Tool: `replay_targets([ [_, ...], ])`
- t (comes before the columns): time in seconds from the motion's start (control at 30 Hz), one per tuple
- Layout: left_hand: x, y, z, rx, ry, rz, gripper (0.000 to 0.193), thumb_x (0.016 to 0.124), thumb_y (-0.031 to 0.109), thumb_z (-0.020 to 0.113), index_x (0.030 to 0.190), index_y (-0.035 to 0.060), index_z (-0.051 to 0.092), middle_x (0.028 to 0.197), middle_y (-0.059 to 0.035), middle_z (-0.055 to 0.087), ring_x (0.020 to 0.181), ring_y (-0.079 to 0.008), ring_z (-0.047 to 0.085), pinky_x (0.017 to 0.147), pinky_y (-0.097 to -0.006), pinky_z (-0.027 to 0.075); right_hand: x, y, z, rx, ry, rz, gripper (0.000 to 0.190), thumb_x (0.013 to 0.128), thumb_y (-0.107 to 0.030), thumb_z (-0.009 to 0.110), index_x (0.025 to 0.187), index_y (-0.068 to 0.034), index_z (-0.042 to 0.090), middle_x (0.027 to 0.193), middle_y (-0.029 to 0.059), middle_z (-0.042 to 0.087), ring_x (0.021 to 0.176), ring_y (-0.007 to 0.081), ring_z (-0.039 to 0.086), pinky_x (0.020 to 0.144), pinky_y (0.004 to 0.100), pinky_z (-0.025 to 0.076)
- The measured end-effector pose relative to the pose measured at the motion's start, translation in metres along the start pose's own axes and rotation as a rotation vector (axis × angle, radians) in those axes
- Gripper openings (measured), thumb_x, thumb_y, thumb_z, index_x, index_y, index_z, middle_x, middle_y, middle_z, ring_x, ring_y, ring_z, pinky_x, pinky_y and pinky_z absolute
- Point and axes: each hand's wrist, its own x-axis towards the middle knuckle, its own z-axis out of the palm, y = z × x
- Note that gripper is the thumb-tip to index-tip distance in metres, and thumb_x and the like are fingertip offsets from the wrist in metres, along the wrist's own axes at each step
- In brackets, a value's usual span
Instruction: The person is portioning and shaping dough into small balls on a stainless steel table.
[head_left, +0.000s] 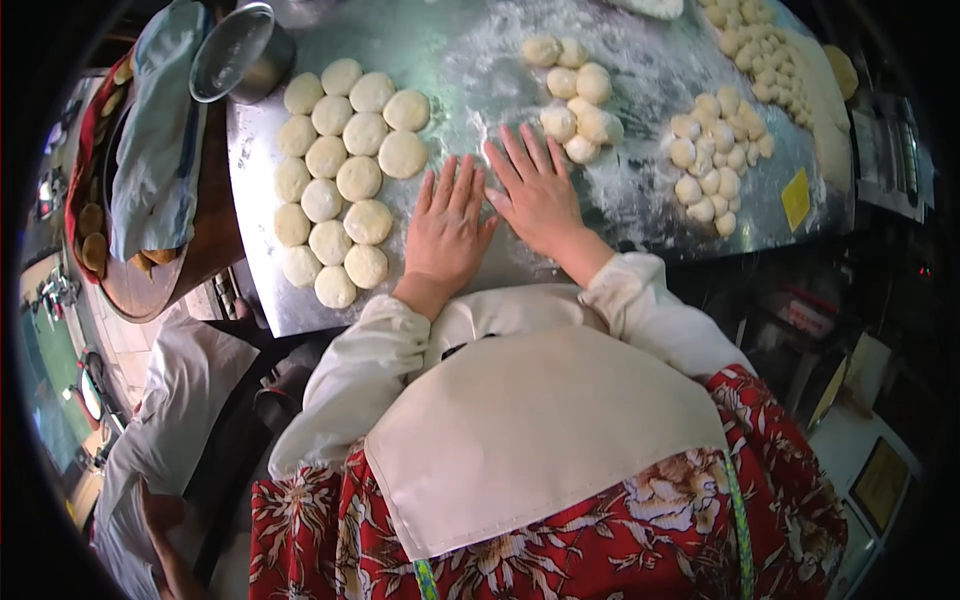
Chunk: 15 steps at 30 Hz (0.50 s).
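Note:
My left hand (448, 231) lies palm down, fingers extended, over the floured metal table (259, 247). Just left of it, several flattened dough rounds (364, 135) sit in staggered columns. Beside it, my right hand (536, 187) is also flat, its fingers spread and its thumb close to the left one. Beyond the right fingertips is a loose cluster of dough balls (593, 84), some touching each other. Neither hand visibly grips anything; what lies under the palms is hidden.
Smaller dough pieces (724, 135) are heaped at right, near a yellow square (796, 199). More small pieces (765, 64) lie farther back beside pale dough (825, 135). A metal bowl (244, 56) tilts at the far left. A cloth (157, 135) covers a basket. Another person (165, 390) is at lower left.

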Motion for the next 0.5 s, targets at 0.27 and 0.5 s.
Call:
replay_targets([
  [0.27, -0.039, -0.023, -0.038, -0.303, -0.128, -0.172, 0.041, 0.082, 0.017, 0.074, 0.115, -0.0013, 0.059, 0.122, -0.0198, 0.059, 0.118, -0.0379, 0.054, 0.1, -0.045, 0.046, 0.009, 0.039, -0.068, 0.331, -0.448, 0.071, 0.028, 0.083, -0.015, 0.071, 0.109, -0.007, 0.066, 0.119, 0.0156, 0.063, 0.112, 0.0375, 0.058, 0.097, 0.0436, 0.046],
  [0.5, -0.045, -0.026, -0.049, -0.415, -0.228, -0.361, 0.031, 0.074, 0.01, 0.077, 0.098, 0.0002, 0.061, 0.106, -0.0207, 0.059, 0.106, -0.0401, 0.057, 0.091, -0.045, 0.05, 0.057, 0.026, -0.084, 0.615, -0.596, 0.134, 0.024, 0.078, -0.003, 0.066, 0.101, -0.005, 0.062, 0.09, 0.0181, 0.065, 0.089, 0.037, 0.064, 0.08, 0.0431, 0.051],
])
